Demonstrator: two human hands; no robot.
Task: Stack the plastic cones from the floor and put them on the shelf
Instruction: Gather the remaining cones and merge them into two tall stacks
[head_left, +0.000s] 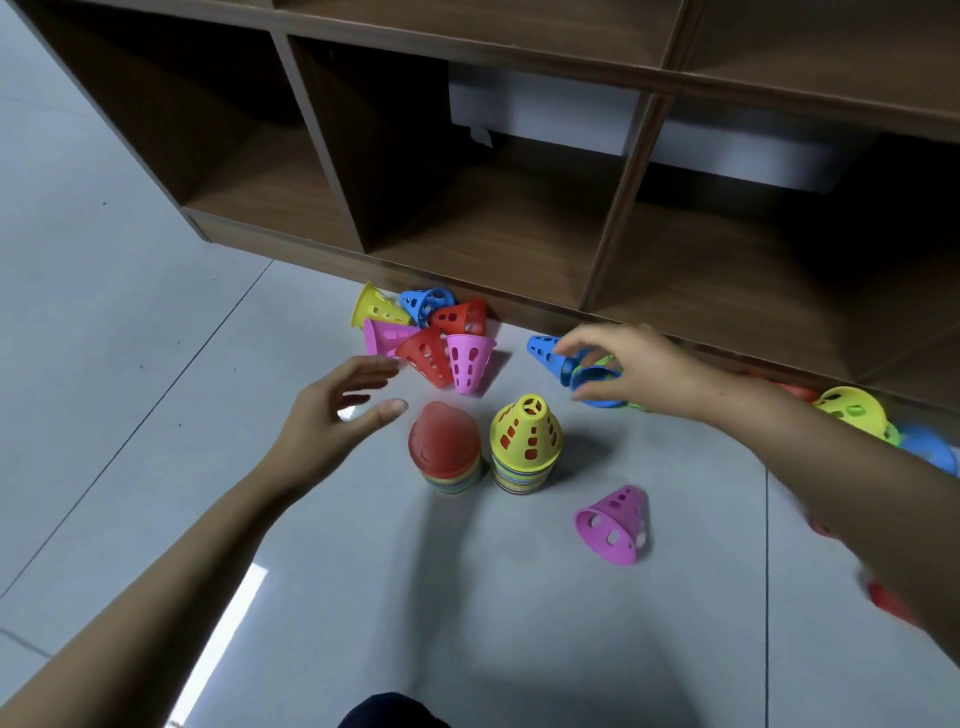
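Note:
Two stacks of perforated plastic cones stand on the floor: one topped by a red cone (443, 441), one topped by a yellow cone (527, 431). My left hand (332, 410) hovers open just left of the red-topped stack, holding nothing. My right hand (639, 366) closes on a blue cone (550, 356) lying on its side near the shelf base, with a green cone partly hidden beneath. A heap of loose cones (426, 335), yellow, blue, red and pink, lies against the shelf (467, 244). A single pink cone (615, 525) lies on its side in front.
The brown wooden shelf has open low compartments, with a white box (540, 109) behind the middle ones. More cones, yellow (852, 413) and blue (930, 447), lie at the right under my forearm. Grey tiled floor (156, 364) spreads to the left and front.

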